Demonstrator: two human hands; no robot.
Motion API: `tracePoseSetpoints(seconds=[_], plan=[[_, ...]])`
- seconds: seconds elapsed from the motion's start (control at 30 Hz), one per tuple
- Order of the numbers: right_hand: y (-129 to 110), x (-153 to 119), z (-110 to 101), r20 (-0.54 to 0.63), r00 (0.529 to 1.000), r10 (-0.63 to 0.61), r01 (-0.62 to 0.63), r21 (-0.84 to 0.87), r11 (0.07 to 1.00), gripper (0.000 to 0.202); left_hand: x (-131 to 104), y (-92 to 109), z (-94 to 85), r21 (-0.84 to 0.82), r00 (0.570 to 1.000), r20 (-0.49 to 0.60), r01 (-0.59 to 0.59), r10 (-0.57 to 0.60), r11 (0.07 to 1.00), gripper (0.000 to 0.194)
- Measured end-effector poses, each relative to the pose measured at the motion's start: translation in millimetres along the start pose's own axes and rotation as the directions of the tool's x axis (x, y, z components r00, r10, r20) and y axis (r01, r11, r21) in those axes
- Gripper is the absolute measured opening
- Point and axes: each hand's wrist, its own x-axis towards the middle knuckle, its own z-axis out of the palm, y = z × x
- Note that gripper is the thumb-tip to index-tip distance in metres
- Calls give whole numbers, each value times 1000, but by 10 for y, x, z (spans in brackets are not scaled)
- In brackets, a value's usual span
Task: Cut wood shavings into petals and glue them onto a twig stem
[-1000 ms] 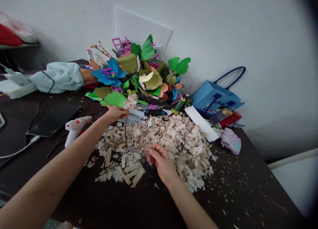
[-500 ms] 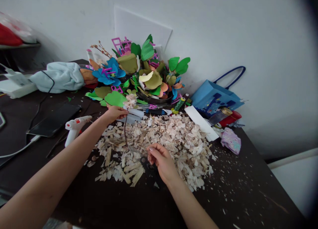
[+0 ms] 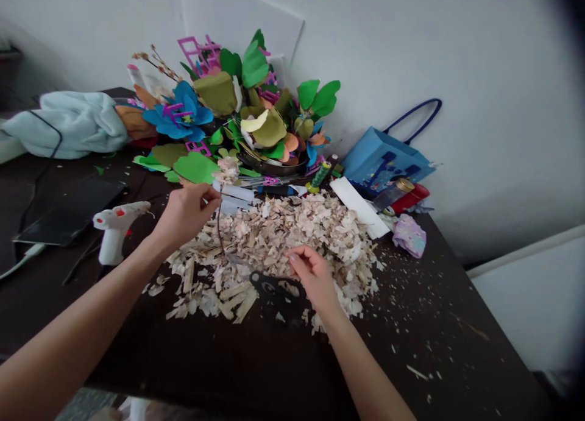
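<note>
My left hand (image 3: 189,211) pinches a thin dark twig (image 3: 219,226) that has a pale pink blossom cluster (image 3: 227,170) at its top. The twig hangs down over a wide heap of pale dried flakes (image 3: 274,232). At the right part of the heap, my right hand (image 3: 313,275) has its thumb and fingertips together; what they hold, if anything, is too small to make out. A black object (image 3: 278,296), its shape unclear, lies just left of my right hand among the flakes.
A white glue gun (image 3: 114,232) and a black tablet (image 3: 73,211) are at the left. Behind the heap stand colourful paper flowers (image 3: 265,128), a green thread spool (image 3: 320,176) and a blue bag (image 3: 388,159). A white strip (image 3: 359,206) lies at the heap's right.
The view has shifted, so the table's things sit further left and higher. My right hand has moved off the black object, which now shows more. My left hand still holds the twig.
</note>
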Motion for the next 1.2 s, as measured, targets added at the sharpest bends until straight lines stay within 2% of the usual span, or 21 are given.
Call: tracePoseSetpoints(seconds=[0.07, 0.13, 0.23, 0.37, 0.43, 0.53, 0.7, 0.77, 0.83, 0.93, 1.0, 1.03, 1.07, 1.13, 1.2], plan=[[-54, -50, -78, 38, 995, -91, 97, -224, 970, 14, -148, 71, 65, -30, 995, 70, -65, 67, 997, 3], [-101, -122, -114, 146, 982, -122, 172, -409, 896, 14, -265, 111, 140, -74, 987, 127, -90, 99, 993, 4], [-98, -253, -92, 250, 968, -40, 188, -604, 775, 12, -363, 105, 218, -119, 985, 144, -78, 95, 990, 5], [24, -386, -17, 241, 969, 51, 167, -795, 583, 25, -406, -7, 252, -138, 994, 95, -46, 60, 989, 10], [78, -414, 8, 238, 968, 82, 165, -845, 509, 28, -424, -81, 262, -166, 997, 71, -31, 43, 986, 13], [136, -424, 31, 256, 964, 77, 194, -868, 457, 25, -456, -175, 275, -219, 999, 47, -3, 13, 976, 19], [242, -435, 61, 240, 970, -25, 225, -859, 459, 21, -497, -217, 259, -243, 999, 44, -3, 14, 970, 22], [251, -441, 44, 214, 974, -77, 224, -844, 487, 18, -507, -200, 251, -259, 1000, 24, 1, 6, 966, 21], [214, -444, -9, 180, 977, -110, 211, -795, 569, 18, -515, -179, 250, -285, 1000, 1, 7, -7, 958, 21], [124, -441, -134, 141, 989, -52, 126, -588, 799, 15, -525, -152, 255, -327, 999, -30, 12, -23, 945, 20], [105, -436, -203, 242, 967, 78, -6, -283, 959, 16, -531, -141, 253, -343, 998, -41, 21, -37, 939, 19], [118, -433, -221, 316, 938, 141, -111, -109, 988, 22, -534, -138, 250, -350, 998, -41, 26, -43, 937, 18], [146, -429, -227, 397, 900, 181, -216, 43, 975, 29, -537, -135, 246, -358, 998, -41, 26, -44, 933, 18], [231, -421, -202, 531, 823, 201, -383, 258, 887, 40, -544, -135, 242, -368, 999, -39, 21, -38, 930, 17], [323, -414, -146, 591, 786, 180, -474, 390, 790, 41, -550, -143, 246, -361, 999, -39, 13, -29, 932, 17]])
